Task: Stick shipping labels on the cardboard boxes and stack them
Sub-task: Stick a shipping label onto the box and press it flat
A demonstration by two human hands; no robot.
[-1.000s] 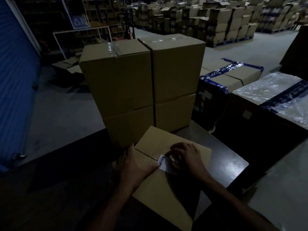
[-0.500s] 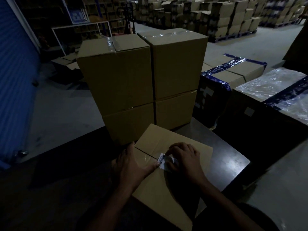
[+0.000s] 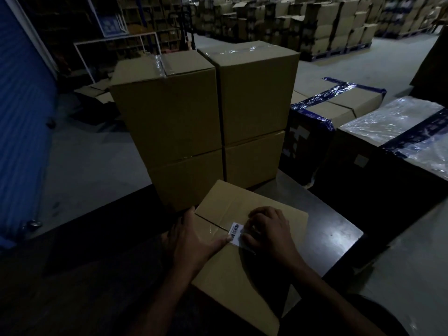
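Both hands on the near cardboard box (image 3: 244, 282) on the dark table (image 3: 337, 236): L hand (image 3: 191, 241) flat w/ thumb tip at edge of barcode label (image 3: 236, 230) on the top seam, R hand (image 3: 269, 232) fingers curled, pressing label's right side; 2x2 stacked boxes (image 3: 201, 122) just behind.

Both forearms are bare, with no sleeves in view. The left hand (image 3: 191, 241) and right hand (image 3: 269, 232) wear no gloves, and no rings, watch or bands can be made out in the dim light.
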